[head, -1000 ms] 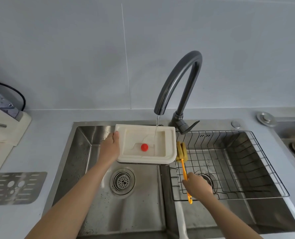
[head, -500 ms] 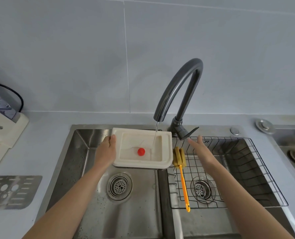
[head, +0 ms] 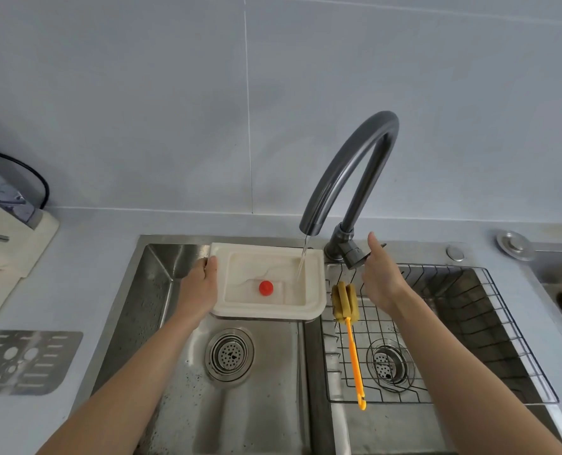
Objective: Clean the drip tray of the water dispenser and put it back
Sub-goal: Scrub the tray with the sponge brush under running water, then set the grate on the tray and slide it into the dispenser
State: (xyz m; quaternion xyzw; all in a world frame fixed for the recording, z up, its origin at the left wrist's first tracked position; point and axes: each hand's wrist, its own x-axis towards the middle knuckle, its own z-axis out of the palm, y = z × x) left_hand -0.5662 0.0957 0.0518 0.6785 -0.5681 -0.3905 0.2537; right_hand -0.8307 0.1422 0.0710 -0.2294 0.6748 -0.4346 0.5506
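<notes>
My left hand (head: 199, 285) grips the left edge of the cream drip tray (head: 312, 280), holding it level over the left sink basin. A red float (head: 266, 288) sits in the tray's well. A thin stream of water falls from the dark curved faucet (head: 348, 172) into the tray's right side. My right hand (head: 380, 275) is at the faucet's lever (head: 358, 257), fingers against it; how firmly it holds the lever is unclear. The water dispenser (head: 7, 244) stands at the far left. A metal grille plate (head: 23, 361) lies flat on the counter in front of it.
A sponge brush with an orange handle (head: 352, 343) lies on the wire rack (head: 470, 326) over the right basin. The double steel sink (head: 161, 323) has a drain in each basin. A round metal cap (head: 513, 245) sits on the counter at right.
My right hand let go of the orange brush, which now lies on the rack, and rose to the faucet lever. The tray stayed under the running water.
</notes>
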